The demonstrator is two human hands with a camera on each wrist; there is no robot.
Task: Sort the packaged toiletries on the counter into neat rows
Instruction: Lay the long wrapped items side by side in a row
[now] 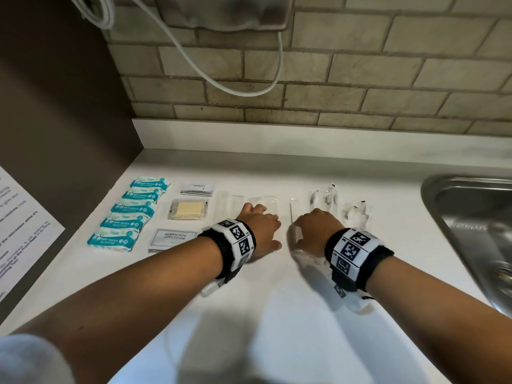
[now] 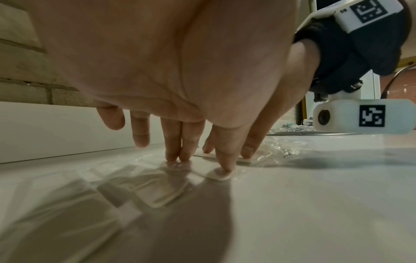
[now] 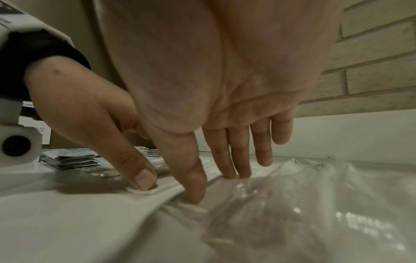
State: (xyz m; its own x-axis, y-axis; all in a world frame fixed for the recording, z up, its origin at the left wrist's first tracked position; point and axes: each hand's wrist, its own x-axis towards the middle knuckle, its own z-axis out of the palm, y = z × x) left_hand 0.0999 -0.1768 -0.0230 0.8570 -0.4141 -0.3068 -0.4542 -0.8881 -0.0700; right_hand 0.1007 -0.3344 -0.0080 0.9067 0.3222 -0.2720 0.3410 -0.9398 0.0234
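Several teal wipe packs (image 1: 130, 214) lie in a column at the counter's left. Beside them sit a toothpaste sachet (image 1: 197, 188), a yellow bar in clear wrap (image 1: 189, 209) and a shampoo sachet (image 1: 173, 239). Clear flat packets (image 1: 263, 202) run in a row to the right. My left hand (image 1: 259, 217) presses one with straight fingers (image 2: 178, 156) and thumb. My right hand (image 1: 310, 225) presses a neighbouring clear packet (image 3: 281, 204) with thumb and straight fingers (image 3: 234, 169). The two thumbs nearly meet over a thin white-edged packet (image 1: 293, 214).
A steel sink (image 1: 471, 217) opens at the right edge of the counter. Crinkled clear packets with dark bits (image 1: 357, 214) lie between my right hand and the sink. A white cable (image 1: 241, 91) hangs against the brick wall. A printed sheet (image 1: 25, 225) hangs on the dark panel at left.
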